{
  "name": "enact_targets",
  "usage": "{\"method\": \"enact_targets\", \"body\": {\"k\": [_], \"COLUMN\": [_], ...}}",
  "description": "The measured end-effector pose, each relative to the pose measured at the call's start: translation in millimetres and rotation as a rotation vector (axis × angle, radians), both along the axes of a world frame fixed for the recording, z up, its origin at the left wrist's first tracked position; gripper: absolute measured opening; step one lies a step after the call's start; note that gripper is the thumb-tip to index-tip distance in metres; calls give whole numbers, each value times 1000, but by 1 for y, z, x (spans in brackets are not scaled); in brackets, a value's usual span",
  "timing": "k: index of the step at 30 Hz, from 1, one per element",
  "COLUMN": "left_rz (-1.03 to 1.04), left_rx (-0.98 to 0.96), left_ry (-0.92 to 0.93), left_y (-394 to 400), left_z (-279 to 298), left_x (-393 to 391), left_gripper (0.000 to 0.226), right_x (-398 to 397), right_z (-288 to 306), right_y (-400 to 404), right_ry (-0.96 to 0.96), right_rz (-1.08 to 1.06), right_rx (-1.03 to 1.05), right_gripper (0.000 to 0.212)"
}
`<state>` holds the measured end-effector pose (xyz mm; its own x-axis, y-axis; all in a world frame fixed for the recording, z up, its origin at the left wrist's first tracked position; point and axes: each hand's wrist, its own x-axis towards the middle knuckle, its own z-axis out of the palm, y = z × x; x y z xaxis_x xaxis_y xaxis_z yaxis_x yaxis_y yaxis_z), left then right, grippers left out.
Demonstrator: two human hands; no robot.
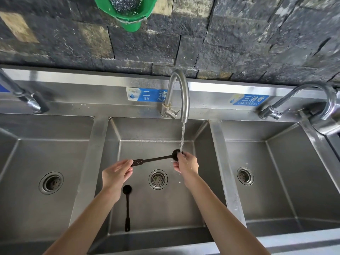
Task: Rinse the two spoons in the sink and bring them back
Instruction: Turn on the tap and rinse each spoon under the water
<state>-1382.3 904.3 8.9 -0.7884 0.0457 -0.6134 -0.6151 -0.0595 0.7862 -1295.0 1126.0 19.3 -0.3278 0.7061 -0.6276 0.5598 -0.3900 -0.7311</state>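
A dark long-handled spoon is held level over the middle sink basin. My left hand pinches its perforated handle end. My right hand grips the bowl end, right under the stream of water running from the middle tap. A second dark spoon lies on the basin floor below my left hand, bowl pointing away from me, handle toward the front wall.
The middle drain sits between my hands. Steel basins lie to the left and right, each with its own tap. A green basket holding steel wool hangs on the dark stone wall above.
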Motion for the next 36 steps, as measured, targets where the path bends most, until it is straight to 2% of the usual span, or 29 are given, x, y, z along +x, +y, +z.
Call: {"method": "enact_targets", "body": {"k": [4,7,15,17,19,23,26,33,36], "left_rz": [5,15,-61,-85,-101,-147,-234,-321,-388], "left_rx": [53,127,172,159,144,54,-35,-233,-452], "left_ry": [-30,-76,-113,-118,-133,-125,-93,-136,-128], "left_y": [-4,-4,1,4,8,11,10,16,20], "left_z": [-6,-12,-26,-32,-40,-64,-88,-163,-193], "left_x": [1,3,19,24,30,48,60,88,100], "left_gripper": [14,15,21,25,27,25,25,30,28], "right_x": [4,12,49,61,74,100,117,150,159], "right_z": [2,1,-18,-25,-34,-55,-79,-140,-162], "right_y": [-1,0,3,4,6,9,10,15,19], "right_ry": [105,145,-10,-6,-8,-151,-261,-428,-456], "right_rz": [-22,-37,11,-19,-46,6,59,119,132], "right_rx": [-97,-112,40,18,-27,-51,-82,-133,-187], "right_gripper": [31,32,53,58,53,22,29,22,22]}}
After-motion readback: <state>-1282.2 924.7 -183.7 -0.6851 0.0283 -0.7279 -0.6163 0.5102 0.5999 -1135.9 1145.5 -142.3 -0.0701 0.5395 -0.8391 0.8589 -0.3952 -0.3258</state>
